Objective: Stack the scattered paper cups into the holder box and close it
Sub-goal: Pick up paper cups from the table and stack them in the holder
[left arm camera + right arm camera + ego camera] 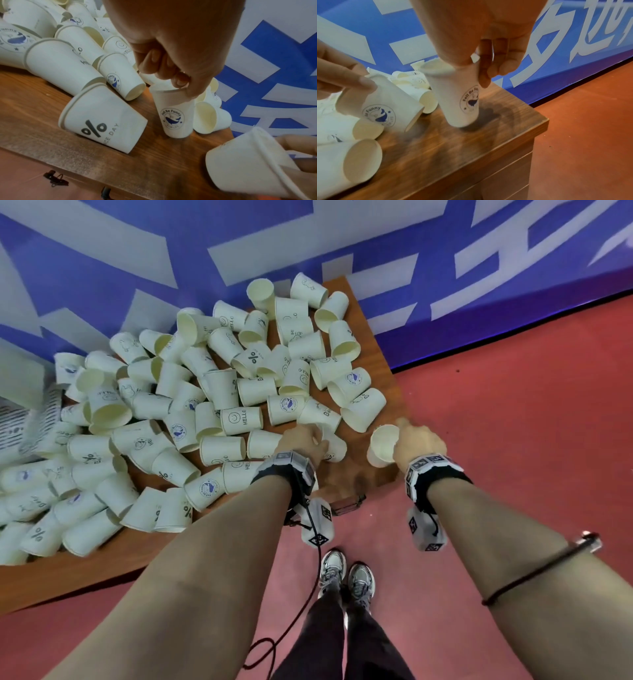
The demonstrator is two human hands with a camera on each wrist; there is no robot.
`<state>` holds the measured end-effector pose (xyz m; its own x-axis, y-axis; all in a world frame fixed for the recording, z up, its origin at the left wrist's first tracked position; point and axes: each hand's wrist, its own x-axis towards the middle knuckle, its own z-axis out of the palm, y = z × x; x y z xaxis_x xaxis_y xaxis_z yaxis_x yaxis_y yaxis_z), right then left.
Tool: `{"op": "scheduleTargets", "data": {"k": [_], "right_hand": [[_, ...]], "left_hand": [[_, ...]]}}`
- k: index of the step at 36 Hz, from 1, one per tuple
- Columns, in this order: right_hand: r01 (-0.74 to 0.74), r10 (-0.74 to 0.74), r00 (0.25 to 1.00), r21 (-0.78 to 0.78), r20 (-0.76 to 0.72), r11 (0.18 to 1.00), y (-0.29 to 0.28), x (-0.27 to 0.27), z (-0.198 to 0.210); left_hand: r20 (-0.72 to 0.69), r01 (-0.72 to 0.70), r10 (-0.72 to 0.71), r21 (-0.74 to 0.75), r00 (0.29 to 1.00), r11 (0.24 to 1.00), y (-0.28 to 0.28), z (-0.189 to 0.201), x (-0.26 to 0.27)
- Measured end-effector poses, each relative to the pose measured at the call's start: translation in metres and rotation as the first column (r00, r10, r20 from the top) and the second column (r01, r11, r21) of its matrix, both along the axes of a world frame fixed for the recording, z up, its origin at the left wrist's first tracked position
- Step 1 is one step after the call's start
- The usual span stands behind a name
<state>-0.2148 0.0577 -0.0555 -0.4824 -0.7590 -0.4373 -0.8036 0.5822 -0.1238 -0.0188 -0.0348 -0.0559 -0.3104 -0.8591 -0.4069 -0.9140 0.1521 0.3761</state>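
Many white paper cups (205, 392) lie scattered on a wooden table (356, 477). My left hand (318, 440) pinches the rim of an upright cup with a blue whale logo (173, 112); its base is at the tabletop. My right hand (399, 436) grips the rim of another whale-logo cup (455, 97), tilted just above the table's near right corner. In the head view this cup (382, 445) shows its open mouth. The two held cups are close together but apart. A white patterned box or wrapper (20, 419) lies at the far left, mostly out of view.
A cup marked with a percent sign (102, 120) lies on its side just left of my left hand. The table's right edge (539, 129) drops to a red floor (513, 422). A blue and white wall banner (445, 268) stands behind the table. My feet (346, 573) are below.
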Motion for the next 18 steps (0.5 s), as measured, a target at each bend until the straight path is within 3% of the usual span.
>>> {"op": "scheduleTargets", "data": {"k": [8, 18], "right_hand": [[-0.004, 0.006, 1.0, -0.081, 0.022, 0.997, 0.001, -0.005, 0.053], [-0.165, 0.18, 0.982, -0.213, 0.056, 0.963, -0.025, 0.047, 0.084]], "left_hand": [[0.033, 0.081, -0.078, -0.104, 0.996, 0.991, 0.004, 0.061, 0.003], [0.03, -0.056, 0.067, -0.283, 0.997, 0.958, 0.018, 0.102, 0.067]]}}
